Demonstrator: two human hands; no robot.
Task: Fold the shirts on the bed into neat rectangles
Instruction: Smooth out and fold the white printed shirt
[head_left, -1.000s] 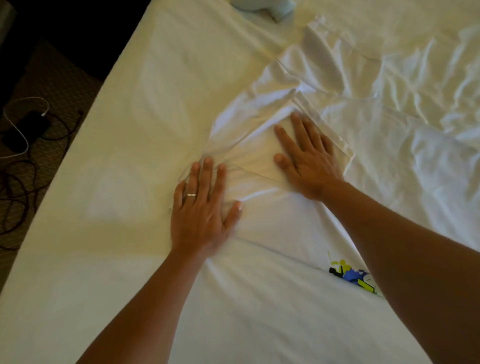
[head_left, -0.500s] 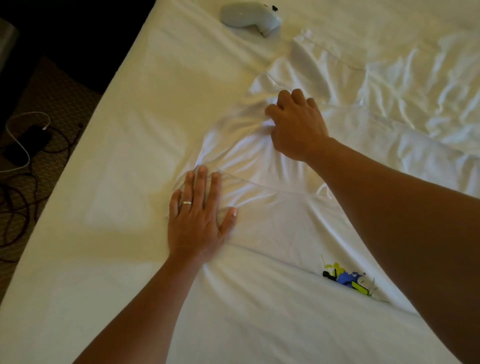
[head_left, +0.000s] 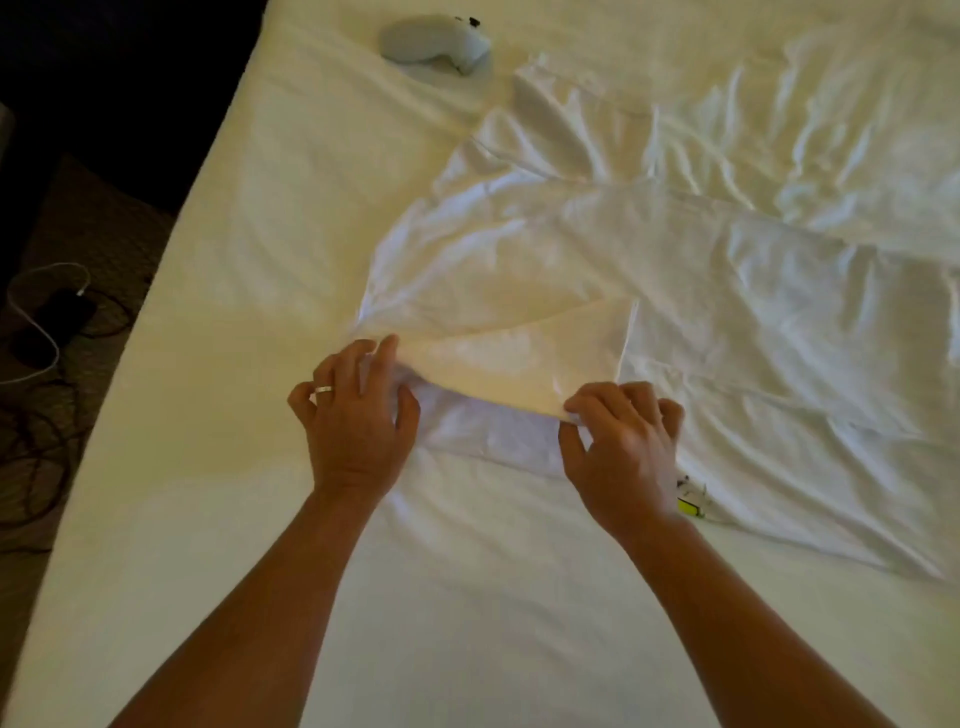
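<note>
Two bare arms reach out over the bed (head_left: 208, 270), which has a white sheet on it. The left hand (head_left: 356, 421) has a ring (head_left: 324, 389) on one finger. Its fingers (head_left: 387, 347) curl round the left end of a folded flap of the white shirt (head_left: 519, 270) and hold it. The right hand (head_left: 621, 447) is a bit blurry. Its fingers (head_left: 576, 402) pinch the near right corner of the same flap. The flap lies between the two hands and is lifted a little off the cloth under it.

Just to the right of the right hand, a small bright yellow print (head_left: 691, 506) peeks out from the shirt. The shirt lies flat on the middle of the bed and spreads away to the right, with lots of wrinkles. More crumpled white cloth (head_left: 779, 130) lies past it at the far right; I cannot tell if it is another shirt or the sheet.

At the far end of the bed sits a pale grey controller (head_left: 436, 44). On the dark floor to the left lie some cables (head_left: 41, 332), one white and some black.
</note>
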